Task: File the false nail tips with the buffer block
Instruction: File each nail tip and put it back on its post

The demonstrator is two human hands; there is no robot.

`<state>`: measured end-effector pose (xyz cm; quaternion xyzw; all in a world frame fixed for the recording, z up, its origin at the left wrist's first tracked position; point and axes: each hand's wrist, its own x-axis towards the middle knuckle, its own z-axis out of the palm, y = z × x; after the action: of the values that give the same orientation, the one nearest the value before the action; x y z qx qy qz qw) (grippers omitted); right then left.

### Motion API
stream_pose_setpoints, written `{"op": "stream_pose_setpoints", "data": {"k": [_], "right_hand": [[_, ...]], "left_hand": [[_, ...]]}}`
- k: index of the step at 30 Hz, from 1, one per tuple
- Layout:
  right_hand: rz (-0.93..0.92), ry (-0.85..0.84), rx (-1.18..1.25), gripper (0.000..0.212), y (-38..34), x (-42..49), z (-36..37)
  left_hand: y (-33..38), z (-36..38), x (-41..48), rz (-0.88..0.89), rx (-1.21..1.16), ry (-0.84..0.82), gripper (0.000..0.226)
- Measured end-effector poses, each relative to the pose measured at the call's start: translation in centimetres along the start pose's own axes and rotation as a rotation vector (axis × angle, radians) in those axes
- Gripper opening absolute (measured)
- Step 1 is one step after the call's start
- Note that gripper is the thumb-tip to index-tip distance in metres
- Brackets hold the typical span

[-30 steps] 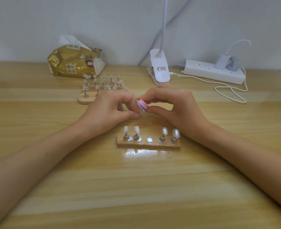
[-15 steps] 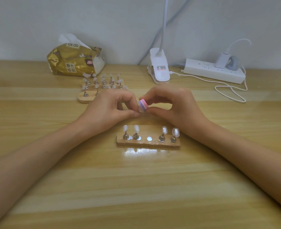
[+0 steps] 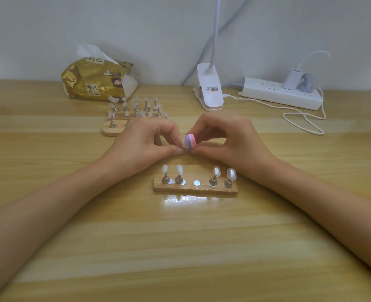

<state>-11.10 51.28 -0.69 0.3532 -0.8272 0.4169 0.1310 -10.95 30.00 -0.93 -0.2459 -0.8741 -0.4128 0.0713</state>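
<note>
Left grip (image 3: 141, 144) is pinching a false nail tip (image 3: 183, 144). Right grip (image 3: 234, 142) is pinching the buffer block (image 3: 190, 141), which is touching that tip.

2 forearms angled inward, left hand (image 3: 145, 144) and right hand (image 3: 230, 142) close together, fingers (image 3: 171, 131) curled in pinches.

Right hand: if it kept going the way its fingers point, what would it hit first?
The buffer block the right hand pinches sits against the nail tip pinched by the left hand, so probably that tip first.
</note>
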Motion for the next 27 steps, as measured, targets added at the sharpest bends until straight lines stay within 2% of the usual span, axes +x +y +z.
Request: {"op": "stream_pose_setpoints", "data": {"k": [3, 9, 13, 20, 27], "right_hand": [[-0.05, 0.018, -0.011, 0.015, -0.1, -0.06, 0.17], [-0.024, 0.01, -0.012, 0.017, -0.09, -0.07, 0.16], [0.078, -0.007, -0.005, 0.015, -0.01, 0.15, 0.29], [0.162, 0.125, 0.152, 0.013, -0.14, -0.06, -0.29], [0.193, 0.064, 0.201, 0.017, -0.42, -0.03, -0.51]], "left_hand": [[0.06, 0.03, -0.02, 0.0, 0.012, 0.004, 0.021], [0.01, 0.0, -0.02, -0.006, 0.009, 0.012, 0.016], [-0.06, -0.05, 0.02, -0.007, 0.0, 0.003, 0.016], [-0.16, -0.27, 0.02, -0.063, -0.27, 0.102, 0.003], [-0.2, -0.34, -0.03, -0.001, -0.17, -0.042, 0.01]]}}
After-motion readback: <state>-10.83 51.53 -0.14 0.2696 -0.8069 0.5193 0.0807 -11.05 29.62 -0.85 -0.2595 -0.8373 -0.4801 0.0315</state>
